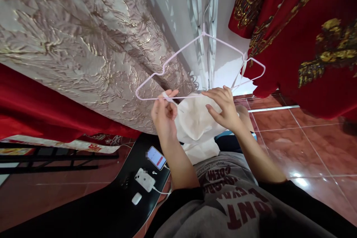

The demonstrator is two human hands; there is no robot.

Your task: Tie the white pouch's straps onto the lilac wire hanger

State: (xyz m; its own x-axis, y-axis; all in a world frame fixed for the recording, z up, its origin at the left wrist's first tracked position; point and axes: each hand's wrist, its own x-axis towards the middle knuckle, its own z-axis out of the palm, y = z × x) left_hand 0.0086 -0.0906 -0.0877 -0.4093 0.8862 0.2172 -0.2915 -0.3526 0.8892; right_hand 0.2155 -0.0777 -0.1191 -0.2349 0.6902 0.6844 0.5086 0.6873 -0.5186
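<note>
A pale pink clothes hanger (182,49) hangs by its metal hook from a white metal rack in front of me. A white strap loops over its right shoulder, above a cream-white garment (195,119) that hangs below the bar and over my lap. At the left part of the hanger's lower bar, my left hand (165,114) is closed, its fingers curled around a narrow white strap. My right hand (223,107) lies against the bar's right part, at the top of the garment. Its fingers are stretched out and its thumb stands apart.
Patterned beige-gold fabric (103,44) hangs at the left, red embroidered garments (306,48) at the right. Behind the hanger rises the white rack (213,11). On a black bench (92,208) lie two phones (156,158), a white earbud case (136,198) and a cable.
</note>
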